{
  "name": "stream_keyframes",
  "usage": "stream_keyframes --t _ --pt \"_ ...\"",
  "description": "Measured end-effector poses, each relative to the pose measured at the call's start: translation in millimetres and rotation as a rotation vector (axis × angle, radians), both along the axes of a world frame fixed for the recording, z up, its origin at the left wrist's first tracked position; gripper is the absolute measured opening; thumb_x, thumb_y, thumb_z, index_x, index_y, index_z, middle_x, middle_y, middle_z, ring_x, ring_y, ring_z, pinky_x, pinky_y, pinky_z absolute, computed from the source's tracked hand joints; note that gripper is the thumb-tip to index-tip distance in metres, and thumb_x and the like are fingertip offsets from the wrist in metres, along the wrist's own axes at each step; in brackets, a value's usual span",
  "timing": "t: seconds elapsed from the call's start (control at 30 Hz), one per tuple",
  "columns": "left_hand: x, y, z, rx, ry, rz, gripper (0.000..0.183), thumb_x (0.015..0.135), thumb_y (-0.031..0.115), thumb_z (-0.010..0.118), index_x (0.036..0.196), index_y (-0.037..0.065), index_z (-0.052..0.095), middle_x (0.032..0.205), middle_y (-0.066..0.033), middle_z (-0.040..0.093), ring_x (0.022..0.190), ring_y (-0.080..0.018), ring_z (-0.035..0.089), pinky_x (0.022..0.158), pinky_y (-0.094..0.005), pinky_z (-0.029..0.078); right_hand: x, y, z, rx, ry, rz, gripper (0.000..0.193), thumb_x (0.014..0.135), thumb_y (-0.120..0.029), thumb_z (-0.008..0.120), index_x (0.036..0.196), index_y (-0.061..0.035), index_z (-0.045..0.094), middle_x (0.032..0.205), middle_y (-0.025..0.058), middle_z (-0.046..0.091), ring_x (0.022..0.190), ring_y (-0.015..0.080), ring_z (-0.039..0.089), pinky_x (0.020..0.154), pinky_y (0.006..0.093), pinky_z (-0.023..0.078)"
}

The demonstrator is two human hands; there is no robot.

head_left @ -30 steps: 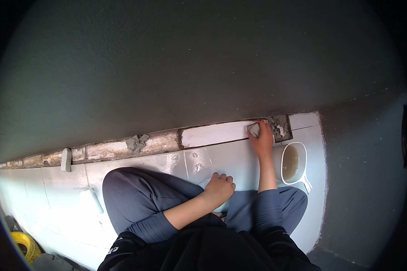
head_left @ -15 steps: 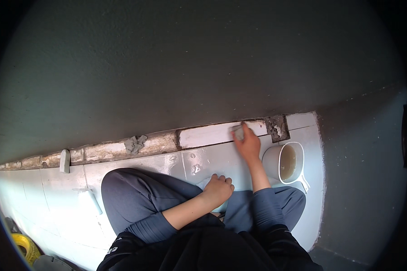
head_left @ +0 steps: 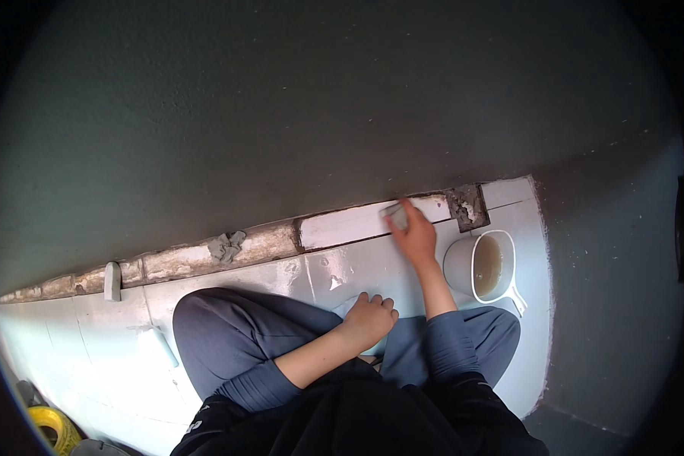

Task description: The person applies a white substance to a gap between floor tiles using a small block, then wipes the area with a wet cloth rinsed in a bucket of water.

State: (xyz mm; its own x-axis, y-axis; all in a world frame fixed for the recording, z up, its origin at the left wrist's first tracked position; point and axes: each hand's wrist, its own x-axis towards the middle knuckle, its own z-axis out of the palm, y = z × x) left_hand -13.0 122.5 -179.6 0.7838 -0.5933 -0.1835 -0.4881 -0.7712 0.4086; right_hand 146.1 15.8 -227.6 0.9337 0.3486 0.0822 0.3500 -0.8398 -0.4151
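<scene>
One-handed, gripping gray block (head_left: 394, 216) in right hand (head_left: 416, 235) on white tile strip (head_left: 340, 227), ideally holding its face flat with even pressure, while curling left hand (head_left: 369, 321) nearside of that strip, contents unclear.

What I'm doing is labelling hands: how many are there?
2: the left hand between the knees, the right hand at the white strip, holding a grey piece.

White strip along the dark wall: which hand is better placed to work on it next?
Probably the right hand: it is over the white strip, gripping a grey piece. The left hand is well back from the strip.
</scene>
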Motion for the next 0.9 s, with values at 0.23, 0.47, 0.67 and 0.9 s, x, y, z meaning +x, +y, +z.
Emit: stream_keyframes --t 0.23,0.47,0.67,0.9 --pt "5.4 4.2 6.1 0.035 -0.057 0.067 0.018 0.071 0.009 0.055 0.088 0.006 0.059 0.09 -0.0068 0.056 0.086 -0.0218 0.055 0.073 -0.0377 0.044 21.3 -37.5 1.2 -0.11 -0.114 -0.309 0.044 0.079 -0.033 0.06 0.117 -0.014 0.051 0.088 0.0147 0.06 0.077 0.0332 0.06 0.066 0.044 0.047" --pt "6.1 10.1 10.5 0.041 -0.029 0.072 0.018 0.07 0.009 0.055 0.088 0.006 0.059 0.089 -0.0072 0.056 0.087 -0.0218 0.055 0.074 -0.0373 0.044 17.8 -24.0 1.8 -0.002 -0.08 -0.281 0.046 0.079 -0.035 0.061 0.117 -0.0109 0.051 0.088 0.0141 0.06 0.074 0.032 0.059 0.064 0.0438 0.047" --pt "4.7 4.5 7.0 0.054 -0.033 0.067 0.018 0.071 0.009 0.055 0.088 0.006 0.059 0.09 -0.0073 0.056 0.086 -0.022 0.055 0.074 -0.0373 0.044 16.3 -22.8 0.8 -0.015 -0.077 -0.163 0.044 0.079 -0.033 0.061 0.115 -0.0096 0.051 0.088 0.0145 0.061 0.078 0.0326 0.06 0.066 0.0435 0.047" --pt "3.2 4.4 4.0 0.065 -0.011 0.05 0.018 0.072 0.009 0.055 0.089 0.006 0.059 0.09 -0.0074 0.057 0.087 -0.0219 0.055 0.074 -0.0369 0.043 27.9 -36.5 -2.4 -0.013 -0.196 -0.298 0.045 0.077 -0.031 0.063 0.116 -0.011 0.05 0.09 0.0159 0.06 0.082 0.0337 0.06 0.068 0.0428 0.047"
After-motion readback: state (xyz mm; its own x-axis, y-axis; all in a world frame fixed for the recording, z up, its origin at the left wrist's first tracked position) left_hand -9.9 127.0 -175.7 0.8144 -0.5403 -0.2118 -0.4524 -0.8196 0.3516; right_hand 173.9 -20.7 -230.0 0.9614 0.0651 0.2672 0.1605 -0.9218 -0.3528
